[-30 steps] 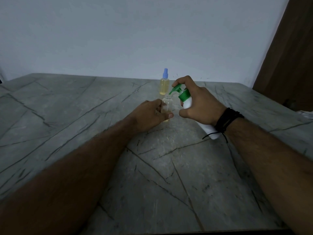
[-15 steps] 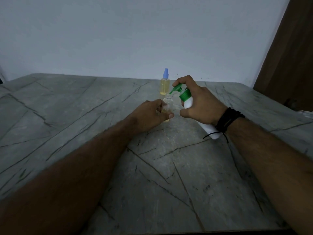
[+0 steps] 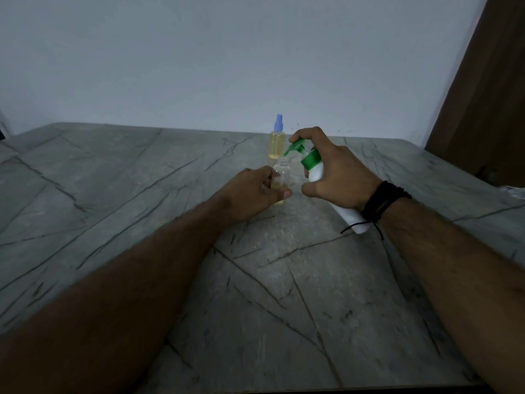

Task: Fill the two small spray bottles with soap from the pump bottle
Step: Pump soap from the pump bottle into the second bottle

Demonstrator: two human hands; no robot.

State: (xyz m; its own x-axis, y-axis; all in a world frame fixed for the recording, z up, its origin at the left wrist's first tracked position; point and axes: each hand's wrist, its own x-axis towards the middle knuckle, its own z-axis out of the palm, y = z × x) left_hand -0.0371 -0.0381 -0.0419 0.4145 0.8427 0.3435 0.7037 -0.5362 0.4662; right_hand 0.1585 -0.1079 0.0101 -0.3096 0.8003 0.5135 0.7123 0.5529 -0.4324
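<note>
An uncapped clear small spray bottle stands on the grey marble table, and my left hand grips its lower part. A little yellowish liquid shows at its base. My right hand holds the white pump bottle tilted, with a finger on the green pump head. The nozzle points down just above the clear bottle's open mouth. Behind them stands the second small spray bottle, capped in blue and full of yellow soap.
A white wall runs along the table's far edge. A brown wooden door or panel stands at the right. A black cord bracelet circles my right wrist. Something white lies at the table's right edge.
The pump head has risen slightly away from the bottle's green collar. Both hands and the clear bottle stay where they were.
</note>
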